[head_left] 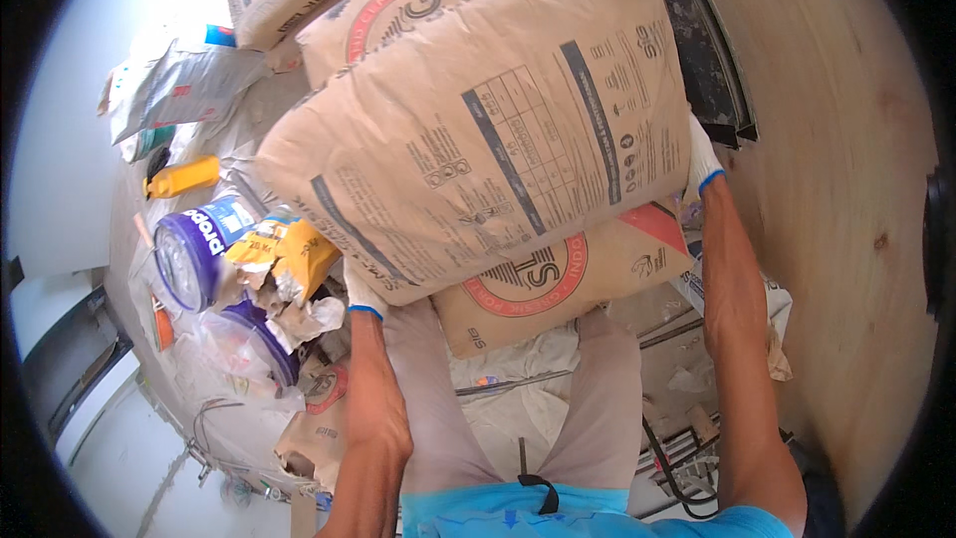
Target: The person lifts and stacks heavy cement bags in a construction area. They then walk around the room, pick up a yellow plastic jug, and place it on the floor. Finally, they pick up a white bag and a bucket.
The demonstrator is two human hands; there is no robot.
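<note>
I hold a large tan paper sack (478, 130), tilted and lifted in front of me. My left hand (360, 297), in a white glove with a blue cuff, grips its lower left corner from beneath. My right hand (702, 161), gloved the same way, holds its right edge. Under the lifted sack lies another tan sack (558, 289) with a red round mark, and more sacks (398, 0) are stacked behind it.
A plywood wall (836, 189) stands close on the right. On the left are a purple-and-white bucket (194, 249), a yellow bottle (184, 177), crumpled yellow and white bags (289, 259) and a grey-white bag (179, 85). Cables and debris lie on the floor (558, 389) by my legs.
</note>
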